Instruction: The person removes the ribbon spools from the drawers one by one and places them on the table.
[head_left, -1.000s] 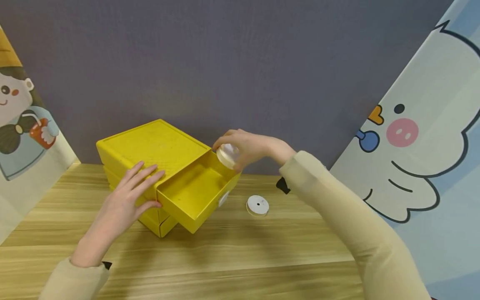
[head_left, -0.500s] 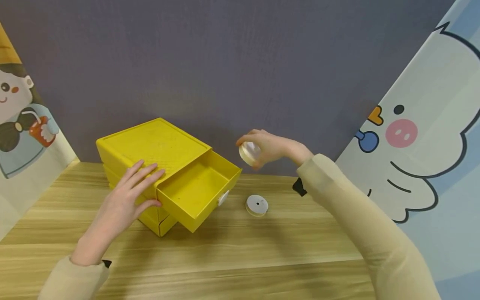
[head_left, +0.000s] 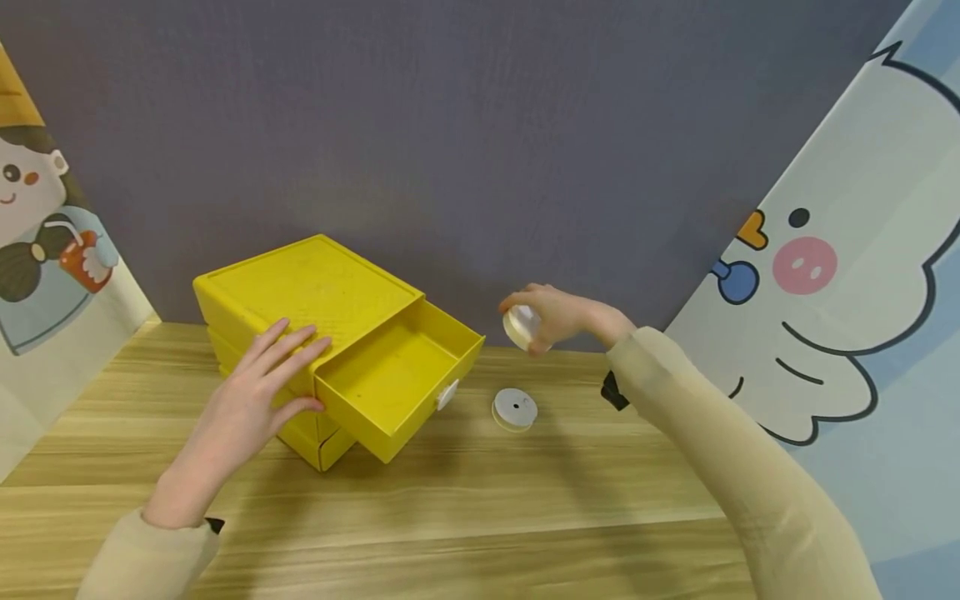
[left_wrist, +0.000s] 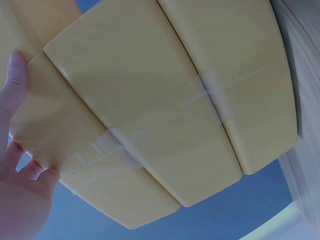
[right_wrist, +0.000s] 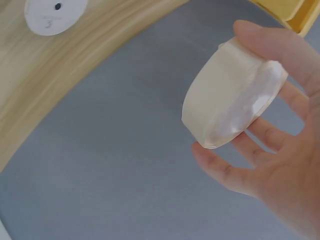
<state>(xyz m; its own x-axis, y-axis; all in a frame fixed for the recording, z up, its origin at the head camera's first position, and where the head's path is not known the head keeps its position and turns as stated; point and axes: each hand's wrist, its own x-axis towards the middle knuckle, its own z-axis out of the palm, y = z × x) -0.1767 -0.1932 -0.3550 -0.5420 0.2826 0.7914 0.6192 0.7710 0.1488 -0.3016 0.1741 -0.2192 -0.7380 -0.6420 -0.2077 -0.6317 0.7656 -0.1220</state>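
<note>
Holding a small round spool in my right hand, I have it pinched by the rim between thumb and curled fingers, up in the air and clear of the wooden tabletop. On the right wrist view the spool is tilted, its pale band of tape or ribbon facing the camera and one clear flat face turned toward my palm. Below and slightly inward of that hand, a second spool lies flat on the wood, white with a small dark hole at its middle; the two are apart.

To the inner side of my right hand stands the yellow drawer unit, its top drawer pulled out and open upward. The drawer's near corner sits close to the lying spool but does not touch it.

My left hand rests on the unit's top at the corner beside the open drawer, fingers straight and spread, thumb against the side. It grips nothing. From the left wrist view I see the yellow side panels with clear tape across the seams.
</note>
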